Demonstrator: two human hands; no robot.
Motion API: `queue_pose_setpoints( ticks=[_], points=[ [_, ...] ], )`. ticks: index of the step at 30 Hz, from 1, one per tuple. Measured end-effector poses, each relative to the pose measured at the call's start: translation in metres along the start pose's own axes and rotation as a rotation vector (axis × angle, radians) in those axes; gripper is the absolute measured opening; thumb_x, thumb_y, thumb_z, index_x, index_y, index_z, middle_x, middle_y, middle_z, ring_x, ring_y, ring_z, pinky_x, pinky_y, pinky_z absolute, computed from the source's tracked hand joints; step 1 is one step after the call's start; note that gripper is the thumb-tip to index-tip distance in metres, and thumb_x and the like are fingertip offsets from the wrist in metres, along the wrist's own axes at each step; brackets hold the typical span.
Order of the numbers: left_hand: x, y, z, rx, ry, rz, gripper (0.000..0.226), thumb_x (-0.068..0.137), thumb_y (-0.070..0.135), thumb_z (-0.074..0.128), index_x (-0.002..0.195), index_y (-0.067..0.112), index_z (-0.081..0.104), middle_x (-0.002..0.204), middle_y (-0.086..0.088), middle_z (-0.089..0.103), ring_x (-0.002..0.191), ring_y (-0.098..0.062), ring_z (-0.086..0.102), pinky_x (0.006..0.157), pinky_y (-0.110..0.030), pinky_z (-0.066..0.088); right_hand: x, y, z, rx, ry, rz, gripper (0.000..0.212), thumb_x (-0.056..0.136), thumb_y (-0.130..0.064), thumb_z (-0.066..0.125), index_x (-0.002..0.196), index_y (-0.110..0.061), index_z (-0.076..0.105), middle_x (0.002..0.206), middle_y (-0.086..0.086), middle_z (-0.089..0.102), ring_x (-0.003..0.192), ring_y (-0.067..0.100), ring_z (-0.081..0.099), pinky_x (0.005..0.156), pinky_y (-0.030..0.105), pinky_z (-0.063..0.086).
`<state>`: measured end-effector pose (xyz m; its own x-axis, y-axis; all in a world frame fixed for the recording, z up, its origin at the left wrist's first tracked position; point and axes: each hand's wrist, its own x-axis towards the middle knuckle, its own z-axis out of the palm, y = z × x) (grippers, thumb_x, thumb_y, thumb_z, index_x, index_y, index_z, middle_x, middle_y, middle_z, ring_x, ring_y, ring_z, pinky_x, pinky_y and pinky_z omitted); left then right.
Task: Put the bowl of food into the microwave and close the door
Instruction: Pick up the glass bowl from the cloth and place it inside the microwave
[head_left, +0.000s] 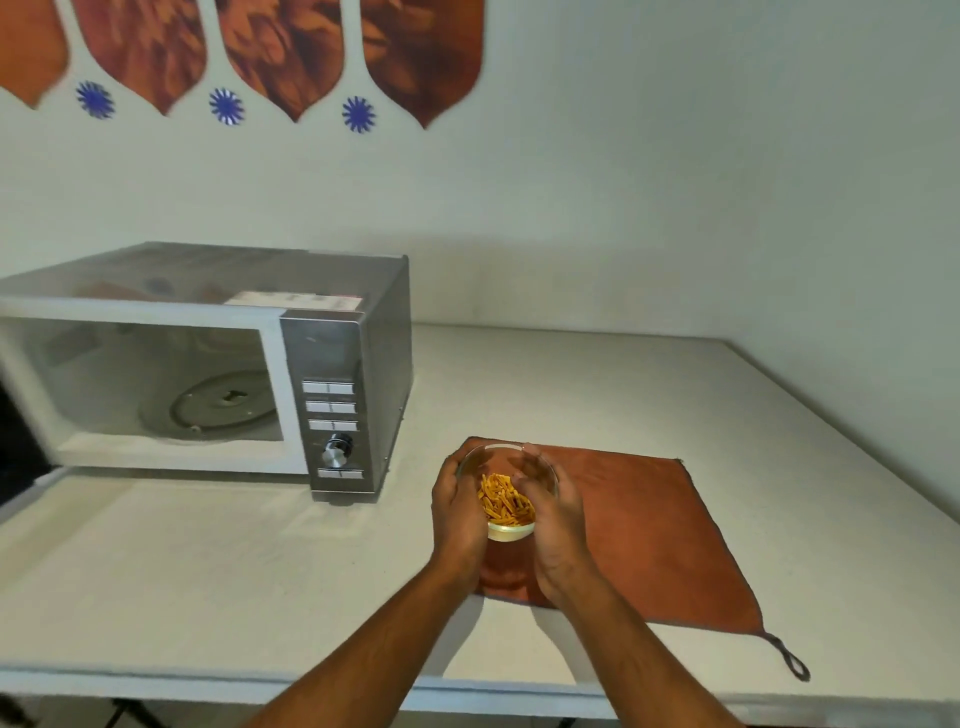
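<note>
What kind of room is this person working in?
Probably a small kitchen or pantry corner, though little of the room shows. A microwave with its door open stands on a white table, and both hands hold a bowl of food above an orange cloth.

microwave (208, 358) on table (208, 561) at left, bowl (506, 499) over cloth (649, 530) to its right

White table (208, 561): microwave (218, 358), rust cloth (649, 530)
</note>
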<state>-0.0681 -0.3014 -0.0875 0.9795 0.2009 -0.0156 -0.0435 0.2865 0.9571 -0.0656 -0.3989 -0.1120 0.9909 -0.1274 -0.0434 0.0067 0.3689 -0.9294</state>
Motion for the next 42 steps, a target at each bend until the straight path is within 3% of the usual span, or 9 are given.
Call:
queue_pose_setpoints(
  ticks=[2, 7, 12, 17, 24, 29, 33, 37, 42],
  points=[
    [-0.004, 0.011, -0.021, -0.023, 0.028, 0.002, 0.025, 0.101, 0.020, 0.049, 0.113, 0.029, 0.069, 0.108, 0.005, 0.074, 0.096, -0.014, 0.073, 0.078, -0.029, 0.061, -0.009, 0.006, 0.023, 0.010, 0.071, -0.089, 0.033, 0.089, -0.014, 0.071, 0.121, -0.025, 0.070, 0.116, 0.011, 0.076, 0.109, 0.034, 0.073, 0.098, 0.058, 0.056],
    [-0.011, 0.037, -0.092, -0.021, 0.055, -0.003, 0.025, 0.103, 0.026, 0.047, 0.113, 0.031, 0.070, 0.116, 0.008, 0.072, 0.110, -0.012, 0.066, 0.087, -0.033, 0.057, -0.037, 0.026, 0.090, -0.060, 0.078, -0.135, 0.030, 0.096, -0.012, 0.066, 0.121, -0.029, 0.070, 0.115, -0.006, 0.078, 0.107, 0.015, 0.074, 0.089, 0.032, 0.062],
    [-0.010, 0.063, -0.168, 0.010, 0.095, 0.015, 0.023, 0.101, 0.031, 0.050, 0.116, 0.035, 0.068, 0.114, 0.006, 0.071, 0.103, -0.017, 0.068, 0.072, -0.026, 0.056, -0.061, 0.054, 0.164, -0.074, 0.081, -0.102, 0.033, 0.097, -0.015, 0.066, 0.128, -0.025, 0.067, 0.122, -0.001, 0.073, 0.113, 0.019, 0.069, 0.097, 0.038, 0.059],
    [-0.003, 0.083, -0.237, 0.006, 0.127, 0.022, 0.026, 0.103, 0.024, 0.046, 0.117, 0.029, 0.067, 0.120, 0.000, 0.069, 0.107, -0.017, 0.066, 0.080, -0.031, 0.058, -0.075, 0.080, 0.230, -0.079, 0.085, -0.078, 0.029, 0.096, -0.017, 0.068, 0.123, -0.026, 0.071, 0.117, -0.005, 0.075, 0.105, 0.012, 0.071, 0.074, 0.018, 0.056],
    [0.016, 0.108, -0.296, 0.006, 0.153, 0.054, 0.030, 0.103, 0.021, 0.044, 0.124, 0.024, 0.065, 0.124, -0.003, 0.068, 0.109, -0.016, 0.063, 0.077, -0.027, 0.054, -0.078, 0.094, 0.298, -0.048, 0.073, -0.047, 0.024, 0.094, -0.016, 0.070, 0.114, -0.028, 0.074, 0.106, -0.012, 0.076, 0.092, 0.007, 0.074, 0.068, 0.015, 0.056],
    [0.043, 0.126, -0.318, -0.005, 0.177, 0.057, 0.029, 0.104, 0.019, 0.040, 0.113, 0.026, 0.067, 0.119, 0.000, 0.070, 0.109, -0.015, 0.064, 0.073, -0.026, 0.053, -0.062, 0.096, 0.336, -0.062, 0.060, -0.049, 0.029, 0.095, -0.025, 0.070, 0.123, -0.027, 0.069, 0.112, -0.011, 0.071, 0.100, 0.012, 0.069, 0.072, 0.019, 0.054],
    [0.070, 0.136, -0.325, -0.027, 0.206, 0.070, 0.031, 0.103, 0.017, 0.040, 0.118, 0.022, 0.067, 0.121, -0.004, 0.071, 0.110, -0.016, 0.064, 0.072, -0.025, 0.052, -0.038, 0.094, 0.357, -0.082, 0.031, -0.068, 0.025, 0.095, -0.024, 0.070, 0.120, -0.028, 0.070, 0.107, -0.011, 0.073, 0.096, 0.009, 0.070, 0.064, 0.012, 0.053],
    [0.101, 0.144, -0.327, -0.020, 0.226, 0.082, 0.034, 0.103, 0.015, 0.037, 0.118, 0.022, 0.067, 0.117, -0.003, 0.071, 0.101, -0.012, 0.067, 0.065, -0.018, 0.051, -0.008, 0.091, 0.373, -0.080, 0.006, -0.068, 0.026, 0.095, -0.021, 0.070, 0.120, -0.025, 0.070, 0.113, -0.004, 0.074, 0.103, 0.011, 0.069, 0.075, 0.021, 0.053],
    [0.142, 0.145, -0.329, -0.007, 0.231, 0.073, 0.036, 0.103, 0.013, 0.035, 0.108, 0.026, 0.068, 0.113, -0.002, 0.073, 0.105, -0.017, 0.067, 0.079, -0.028, 0.054, 0.026, 0.092, 0.387, -0.087, -0.001, -0.042, 0.031, 0.096, -0.023, 0.069, 0.126, -0.025, 0.068, 0.117, -0.002, 0.073, 0.102, 0.010, 0.068, 0.070, 0.019, 0.051]
  ],
)
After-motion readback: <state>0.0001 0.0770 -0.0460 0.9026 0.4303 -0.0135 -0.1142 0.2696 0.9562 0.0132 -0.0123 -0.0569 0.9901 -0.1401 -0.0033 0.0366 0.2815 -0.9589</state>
